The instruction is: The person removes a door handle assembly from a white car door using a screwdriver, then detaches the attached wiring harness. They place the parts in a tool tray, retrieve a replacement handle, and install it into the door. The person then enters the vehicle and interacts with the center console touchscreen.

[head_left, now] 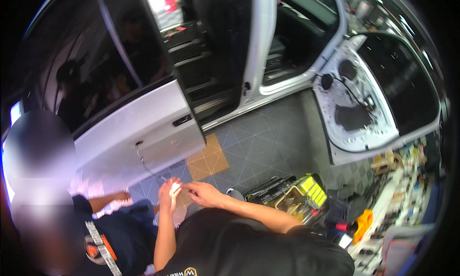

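Chest-high before me, my left hand (167, 193) is raised with its fingers curled round a small bright white thing (175, 188), too glaring to tell its kind. From the right, my right hand (203, 194) reaches to it, fingertips close together at its edge; whether they pinch anything is too small to see. A thin cable (142, 158) hangs from a hole in the silver car door (158, 115) and runs down toward my left hand. Its far end is lost near my fingers.
A person in a dark shirt (122, 233) stands close on my left. Ahead is the open car body (261, 70); at right, a swung-out door (345, 108) shows bare inner metal. A tool bag (287, 199), yellow-green packs (311, 189) and a cluttered bench (383, 204) lie right.
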Demonstrator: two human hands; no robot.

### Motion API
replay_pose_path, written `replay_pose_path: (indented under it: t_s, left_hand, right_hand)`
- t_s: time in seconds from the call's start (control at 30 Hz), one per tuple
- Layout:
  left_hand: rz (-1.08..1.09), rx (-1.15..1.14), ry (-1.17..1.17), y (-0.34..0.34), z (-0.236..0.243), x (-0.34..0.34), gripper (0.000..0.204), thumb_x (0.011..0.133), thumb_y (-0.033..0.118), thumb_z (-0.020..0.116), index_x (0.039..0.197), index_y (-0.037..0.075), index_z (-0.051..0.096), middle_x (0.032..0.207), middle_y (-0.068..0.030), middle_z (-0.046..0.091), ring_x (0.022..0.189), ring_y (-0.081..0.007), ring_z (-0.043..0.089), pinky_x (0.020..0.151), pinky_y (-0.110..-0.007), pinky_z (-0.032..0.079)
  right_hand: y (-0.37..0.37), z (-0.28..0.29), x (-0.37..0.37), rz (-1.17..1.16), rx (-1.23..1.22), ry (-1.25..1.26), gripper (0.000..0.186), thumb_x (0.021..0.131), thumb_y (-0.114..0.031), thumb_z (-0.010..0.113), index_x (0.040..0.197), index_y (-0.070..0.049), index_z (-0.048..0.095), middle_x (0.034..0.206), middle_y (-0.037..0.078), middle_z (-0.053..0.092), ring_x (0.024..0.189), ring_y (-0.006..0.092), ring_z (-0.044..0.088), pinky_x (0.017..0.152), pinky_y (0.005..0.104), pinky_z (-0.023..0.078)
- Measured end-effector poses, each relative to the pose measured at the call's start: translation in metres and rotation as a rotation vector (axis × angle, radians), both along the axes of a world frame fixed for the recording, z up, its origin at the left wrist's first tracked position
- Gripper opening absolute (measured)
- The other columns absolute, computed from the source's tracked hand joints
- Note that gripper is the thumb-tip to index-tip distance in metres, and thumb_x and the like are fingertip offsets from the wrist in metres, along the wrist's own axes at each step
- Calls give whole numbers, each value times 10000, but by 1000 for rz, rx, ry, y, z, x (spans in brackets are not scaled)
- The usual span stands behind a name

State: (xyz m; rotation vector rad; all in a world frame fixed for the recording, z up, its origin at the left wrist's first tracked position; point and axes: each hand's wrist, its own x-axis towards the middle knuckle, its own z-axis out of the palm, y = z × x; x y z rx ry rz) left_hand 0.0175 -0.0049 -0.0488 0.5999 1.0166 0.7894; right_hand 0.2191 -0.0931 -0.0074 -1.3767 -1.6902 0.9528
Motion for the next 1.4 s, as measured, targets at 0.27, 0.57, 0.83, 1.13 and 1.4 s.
replay_pose_path:
  t_s: [0.27, 0.57, 0.83, 1.13, 1.4]
  left_hand:
    - [-163, 195, 422, 73, -65, -27, 177, 949, 216, 692, 1055, 84, 642, 965, -11, 659, 840, -125, 618, 670, -260, 472]
    - [-218, 238, 557, 149, -85, -40, 224, 927, 285, 709, 1049, 117, 627, 1025, -17, 665, 913, -127, 626, 689, -270, 477]
    - [-527, -4, 1018, 113, -99, 18, 340, 952, 322, 681, 1179, 78, 613, 1144, -80, 678, 1024, -184, 639, 813, -312, 487]
    - [-1250, 278, 1058, 129, -43, 311, 460, 985, 351, 649, 1301, 19, 610, 1241, -146, 686, 1145, -237, 643, 967, -355, 498]
    - [-1114, 448, 571, 175, -27, 537, 469, 1019, 376, 599, 1364, 58, 593, 1221, -90, 699, 1087, -199, 664, 883, -357, 536]
  right_hand:
    - [-109, -90, 113, -610, -1022, -654, 454, 853, -197, 595, 1280, -49, 635, 1228, 245, 668, 1178, 424, 629, 964, 549, 517]
    - [-221, -76, 174, -1172, -792, -388, 364, 849, -138, 580, 1168, 12, 670, 1171, 268, 677, 1102, 419, 651, 968, 496, 518]
    - [-192, -97, 250, -1165, -964, 308, 357, 939, -227, 622, 1195, 15, 680, 923, 225, 744, 609, 282, 735, 623, 402, 604]
    - [-72, -65, 482, -899, -817, -30, 517, 910, -328, 626, 1298, 13, 620, 1208, 307, 659, 1177, 430, 628, 1031, 485, 486]
    - [47, 23, 697, -895, -242, -60, 406, 931, -191, 638, 1285, 9, 639, 1116, 218, 725, 1023, 266, 706, 904, 382, 539]
